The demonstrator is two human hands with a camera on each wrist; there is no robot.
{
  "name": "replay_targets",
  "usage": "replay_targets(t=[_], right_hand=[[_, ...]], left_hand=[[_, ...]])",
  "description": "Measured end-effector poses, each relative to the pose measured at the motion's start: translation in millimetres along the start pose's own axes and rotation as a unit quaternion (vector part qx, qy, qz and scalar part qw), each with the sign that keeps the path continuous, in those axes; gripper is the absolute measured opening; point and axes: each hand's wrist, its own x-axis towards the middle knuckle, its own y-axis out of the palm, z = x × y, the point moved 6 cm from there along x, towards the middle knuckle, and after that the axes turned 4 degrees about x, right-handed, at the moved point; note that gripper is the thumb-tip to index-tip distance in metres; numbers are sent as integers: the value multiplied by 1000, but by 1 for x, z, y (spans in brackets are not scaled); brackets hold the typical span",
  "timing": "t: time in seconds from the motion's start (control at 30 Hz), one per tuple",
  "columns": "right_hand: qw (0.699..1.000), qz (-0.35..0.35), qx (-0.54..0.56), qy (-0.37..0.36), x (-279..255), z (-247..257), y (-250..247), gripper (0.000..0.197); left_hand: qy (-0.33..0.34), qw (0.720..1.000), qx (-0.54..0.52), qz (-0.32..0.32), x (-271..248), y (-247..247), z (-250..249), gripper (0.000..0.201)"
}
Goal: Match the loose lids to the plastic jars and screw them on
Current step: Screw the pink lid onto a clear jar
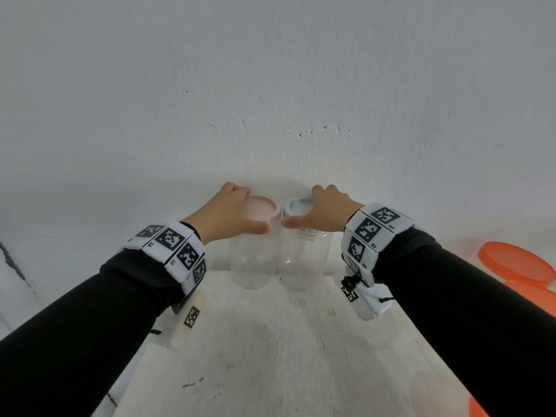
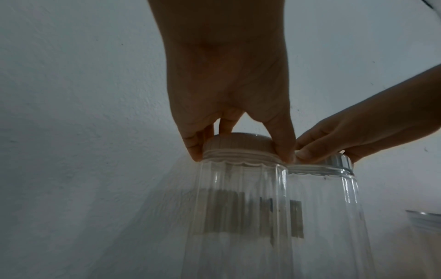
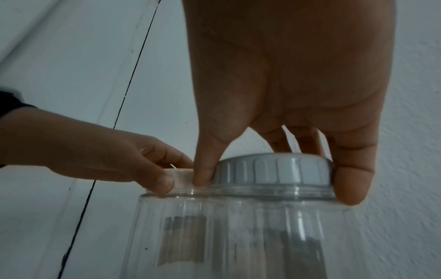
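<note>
Bare white wall (image 1: 270,85) behind; pale worn tabletop (image 1: 270,341) below it. Two clear ribbed plastic jars stand at the table's far edge against the wall, touching side by side.

Left jar (image 1: 252,260): pink lid (image 1: 260,207) on its mouth. Left hand (image 1: 228,215) comes down over the lid, fingers and thumb curled round its rim. Left wrist view shows the fingertips (image 2: 194,151) on the ridged skirt, neck threads bare just under it.

Right jar (image 1: 304,260): grey lid (image 1: 298,206) on its mouth. Right hand (image 1: 325,212) grips that lid the same way, thumb on one side of the rim, fingers on the other. The two thumbs nearly meet between the jars.

Progress, as I judge it: both lids matched and seated, being turned down; threads visible beneath each skirt suggest neither is fully tight. Cannot tell how many turns remain. An orange lid (image 1: 514,263) lies flat at the right, well apart, with more orange plastic near the frame edge. Left wrist view catches another capped container (image 2: 424,219) at far right, so more may be waiting.

Orientation: both jars upright, long axes vertical, mouths up, lids level as far as I can see.
</note>
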Motion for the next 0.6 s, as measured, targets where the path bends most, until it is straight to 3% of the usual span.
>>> replay_targets(t=[0.2, 0.43, 0.6], right_hand=[[999, -28, -8, -38, -18, -6, -33, 90], [994, -78, -3, -70, -66, -55, -92, 76], [997, -16, -70, -25, -106, -113, -99, 66]], left_hand=[[28, 999, 8, -24, -12, -5, -10, 95], [132, 986, -18, -101, -41, -16, -60, 65], [213, 974, 0, -76, -59, 5, -118, 58]])
